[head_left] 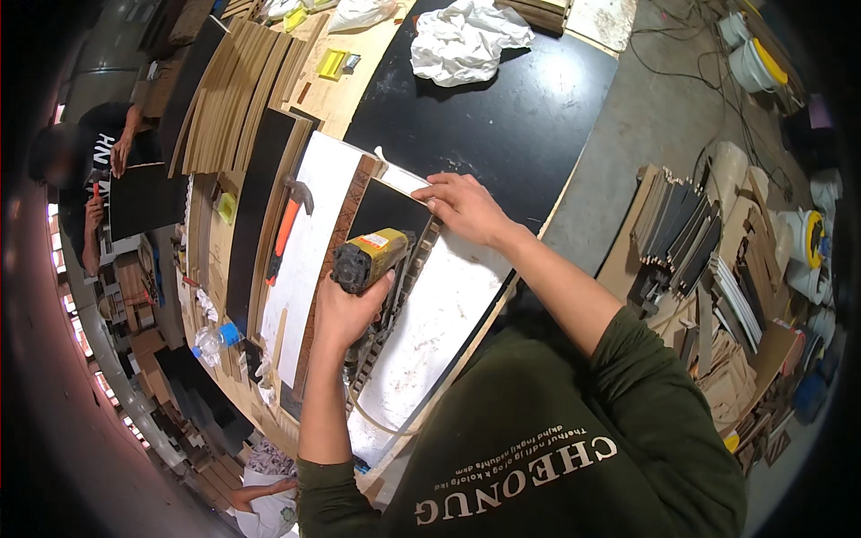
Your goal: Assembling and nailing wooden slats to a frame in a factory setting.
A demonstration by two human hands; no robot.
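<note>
My left hand (348, 314) is wrapped round the grip of a nail gun (378, 254) with a yellow body and a black end cap. The tool is over a black panel (387, 208) framed by narrow boards, and its tip is hidden. At the far corner of that panel, my right hand (462, 208) has its fingers over the end of a narrow white board (401, 177), gripping it. A brown patterned strip (348, 211) runs along the panel's left side. The pieces lie on a white, scuffed board (439, 318). A pale hose (381, 427) curves below the tool.
Left of the work lies a claw hammer (287, 229) with an orange handle. Stacked panels (229, 99) and a water bottle (215, 342) are farther left. White plastic wrap (466, 43) sits on a large black board (502, 125). A co-worker (99, 170) holds a panel at far left; offcuts (682, 224) lie right.
</note>
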